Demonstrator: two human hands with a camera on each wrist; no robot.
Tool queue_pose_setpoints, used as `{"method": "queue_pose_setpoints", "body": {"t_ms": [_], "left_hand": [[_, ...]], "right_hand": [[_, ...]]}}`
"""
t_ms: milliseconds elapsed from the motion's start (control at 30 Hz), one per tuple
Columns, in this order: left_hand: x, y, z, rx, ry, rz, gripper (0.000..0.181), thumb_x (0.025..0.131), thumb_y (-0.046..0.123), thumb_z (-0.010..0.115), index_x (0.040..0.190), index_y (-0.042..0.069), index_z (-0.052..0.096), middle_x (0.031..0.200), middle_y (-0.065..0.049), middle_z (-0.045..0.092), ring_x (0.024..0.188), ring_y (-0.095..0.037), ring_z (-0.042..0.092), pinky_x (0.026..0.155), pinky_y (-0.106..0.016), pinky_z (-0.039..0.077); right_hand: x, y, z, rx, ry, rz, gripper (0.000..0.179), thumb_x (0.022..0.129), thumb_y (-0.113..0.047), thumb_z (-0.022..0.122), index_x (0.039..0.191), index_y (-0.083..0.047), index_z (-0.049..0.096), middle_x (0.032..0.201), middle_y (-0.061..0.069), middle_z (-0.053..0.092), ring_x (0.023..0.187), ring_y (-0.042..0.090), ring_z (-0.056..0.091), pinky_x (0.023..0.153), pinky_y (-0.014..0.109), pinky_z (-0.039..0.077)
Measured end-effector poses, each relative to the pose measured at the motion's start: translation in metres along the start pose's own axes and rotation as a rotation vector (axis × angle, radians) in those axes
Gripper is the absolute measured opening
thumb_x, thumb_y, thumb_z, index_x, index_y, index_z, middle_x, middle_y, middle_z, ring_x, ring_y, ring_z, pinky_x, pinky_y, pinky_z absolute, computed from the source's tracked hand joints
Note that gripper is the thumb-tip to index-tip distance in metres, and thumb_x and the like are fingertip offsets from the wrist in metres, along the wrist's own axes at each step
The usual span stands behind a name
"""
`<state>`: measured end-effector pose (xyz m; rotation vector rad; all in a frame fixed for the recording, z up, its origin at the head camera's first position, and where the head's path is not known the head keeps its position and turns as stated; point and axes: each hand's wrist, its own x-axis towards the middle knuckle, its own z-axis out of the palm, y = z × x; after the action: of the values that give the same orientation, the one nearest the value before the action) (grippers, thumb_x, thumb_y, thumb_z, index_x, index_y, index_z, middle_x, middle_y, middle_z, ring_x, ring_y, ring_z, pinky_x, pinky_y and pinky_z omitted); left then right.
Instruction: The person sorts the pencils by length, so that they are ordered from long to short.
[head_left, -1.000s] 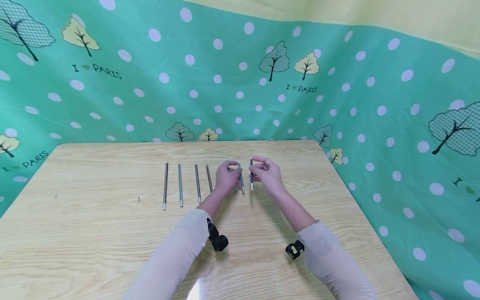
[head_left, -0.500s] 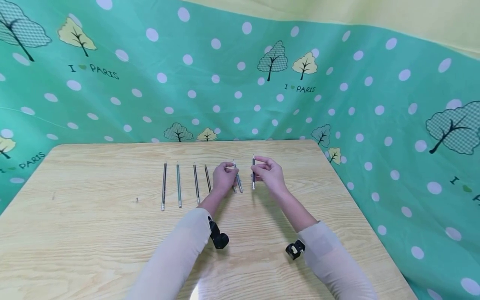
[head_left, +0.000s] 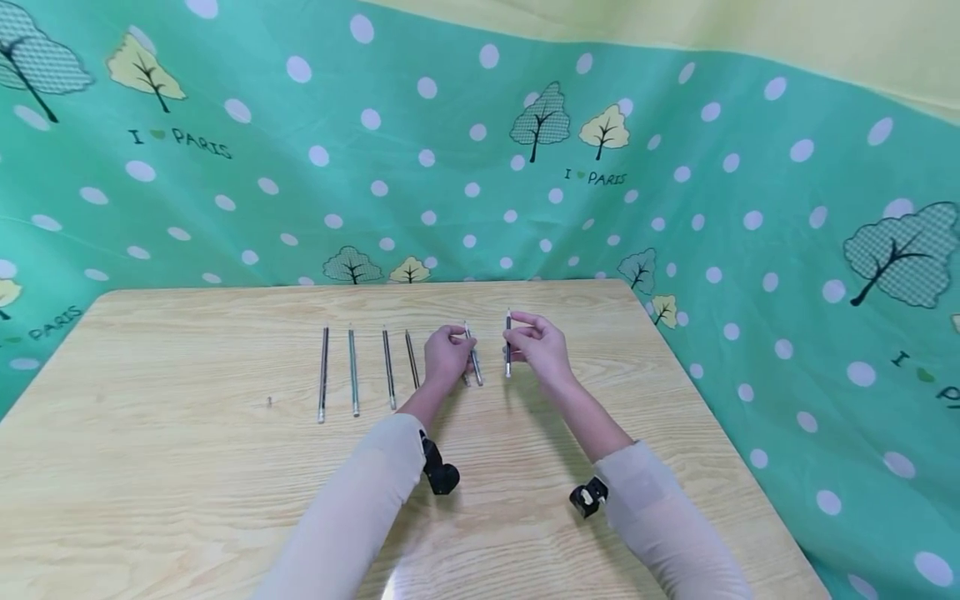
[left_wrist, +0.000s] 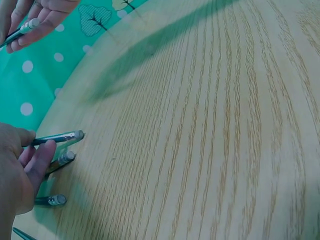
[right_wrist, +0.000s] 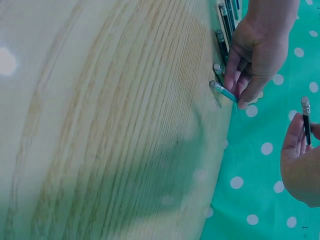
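Observation:
Between left thumb and fingers, my left hand (head_left: 446, 357) holds a teal pencil (left_wrist: 60, 136), its eraser end pointing toward me. It hovers over another pencil (left_wrist: 65, 158) on the table, mostly hidden by the hand in the head view. To the right, my right hand (head_left: 546, 350) pinches a dark pencil (head_left: 508, 367), tip pointing away and white eraser end nearest me. Several pencils lie in a spaced row left of my hands: a dark one (head_left: 323, 375), a teal one (head_left: 354, 375), another dark one (head_left: 389, 371) and a shorter-looking one (head_left: 412, 358).
A small greyish bit (head_left: 270, 402) lies on the wooden table (head_left: 187, 467), left of the row. Green polka-dot cloth (head_left: 420, 183) hangs behind the table and along its right side. Black cameras (head_left: 441, 475) are strapped at both wrists.
My right hand has shifted slightly right with the dark pencil, widening the gap to the left hand. Both hands keep their pencils. The head view has turned a little to the right.

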<state>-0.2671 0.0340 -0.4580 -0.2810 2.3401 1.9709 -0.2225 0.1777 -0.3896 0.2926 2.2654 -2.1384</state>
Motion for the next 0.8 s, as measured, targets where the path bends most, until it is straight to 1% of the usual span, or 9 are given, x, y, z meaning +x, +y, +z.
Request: {"method": "queue_pose_setpoints", "body": {"t_ms": [267, 533, 667, 800], "left_hand": [[0.001, 0.000, 0.003, 0.017, 0.016, -0.002, 0.029, 0.087, 0.007, 0.063, 0.115, 0.001, 0.058, 0.095, -0.012, 0.063, 0.056, -0.013, 0.060, 0.054, -0.024, 0.056], [0.002, 0.001, 0.004, 0.084, 0.023, 0.018, 0.029, 0.086, 0.003, 0.059, 0.115, 0.000, 0.059, 0.095, -0.014, 0.065, 0.052, -0.011, 0.057, 0.050, -0.023, 0.055], [0.002, -0.001, 0.002, 0.077, 0.023, 0.028, 0.028, 0.085, 0.002, 0.059, 0.113, -0.001, 0.059, 0.093, -0.014, 0.066, 0.051, -0.012, 0.058, 0.049, -0.023, 0.054], [0.004, -0.004, 0.001, 0.071, 0.018, 0.039, 0.028, 0.085, 0.002, 0.059, 0.113, -0.001, 0.059, 0.090, -0.013, 0.066, 0.050, -0.012, 0.058, 0.048, -0.021, 0.052]], "right_hand": [[0.006, 0.005, -0.004, 0.011, 0.016, 0.030, 0.037, 0.086, -0.004, 0.063, 0.123, -0.009, 0.056, 0.084, -0.001, 0.062, 0.067, 0.012, 0.063, 0.067, 0.022, 0.057], [0.011, 0.010, -0.005, -0.002, 0.018, 0.045, 0.037, 0.087, -0.006, 0.063, 0.123, -0.009, 0.056, 0.086, 0.000, 0.061, 0.067, 0.010, 0.061, 0.068, 0.023, 0.056], [0.014, 0.014, -0.004, -0.016, 0.020, 0.047, 0.035, 0.087, -0.007, 0.063, 0.122, -0.009, 0.057, 0.087, 0.001, 0.061, 0.068, 0.010, 0.061, 0.068, 0.023, 0.056], [0.018, 0.019, -0.003, -0.031, 0.023, 0.067, 0.034, 0.087, -0.007, 0.063, 0.120, -0.009, 0.057, 0.088, 0.002, 0.060, 0.069, 0.011, 0.061, 0.067, 0.023, 0.056]]}}
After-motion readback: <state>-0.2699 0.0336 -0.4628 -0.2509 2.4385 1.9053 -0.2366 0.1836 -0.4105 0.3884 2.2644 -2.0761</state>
